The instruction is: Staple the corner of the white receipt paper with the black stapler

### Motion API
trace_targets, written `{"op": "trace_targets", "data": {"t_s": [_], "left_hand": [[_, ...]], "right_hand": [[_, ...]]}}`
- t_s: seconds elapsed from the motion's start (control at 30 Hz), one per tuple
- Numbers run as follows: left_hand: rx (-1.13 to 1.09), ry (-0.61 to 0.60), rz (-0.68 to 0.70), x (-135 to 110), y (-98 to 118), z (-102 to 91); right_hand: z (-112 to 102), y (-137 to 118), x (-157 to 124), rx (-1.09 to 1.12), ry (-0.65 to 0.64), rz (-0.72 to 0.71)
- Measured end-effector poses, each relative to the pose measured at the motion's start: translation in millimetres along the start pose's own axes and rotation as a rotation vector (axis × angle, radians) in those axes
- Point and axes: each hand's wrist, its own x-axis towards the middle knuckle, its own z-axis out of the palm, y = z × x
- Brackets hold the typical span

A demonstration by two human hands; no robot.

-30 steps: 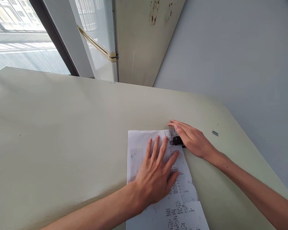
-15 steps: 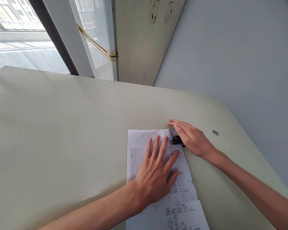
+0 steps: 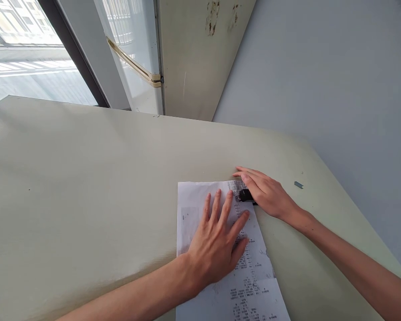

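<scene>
A white sheet of paper with printed text lies on the table, apparently in more than one layer. My left hand rests flat on it, open, fingers spread. At the sheet's upper right edge, a black stapler sits with its front end over the paper. My right hand is closed over the stapler from above, fingers together and pointing forward past it. Most of the stapler is hidden under that palm. Beside the stapler's tip, a patch of dense print shows at the sheet's top corner.
The pale table has a small grey strip on it, right of my right hand. Beyond the far edge stands a fridge with worn spots. A grey-blue wall rises at the right, and a window is at the left.
The whole view has shifted very slightly. Both hands, the paper and the stapler keep their places relative to one another.
</scene>
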Motion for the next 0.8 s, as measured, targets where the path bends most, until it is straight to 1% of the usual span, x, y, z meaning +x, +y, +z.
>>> {"op": "trace_targets", "data": {"t_s": [0.17,0.47,0.8], "left_hand": [[-0.005,0.021,-0.002,-1,0,0.3],[-0.014,0.002,0.000,-1,1,-0.3],[-0.017,-0.006,0.000,-1,0,-0.5]], "right_hand": [[0,-1,1,0.003,0.006,0.007],[0,10,4,0.046,-0.005,0.009],[-1,3,3,0.000,-0.001,0.007]]}}
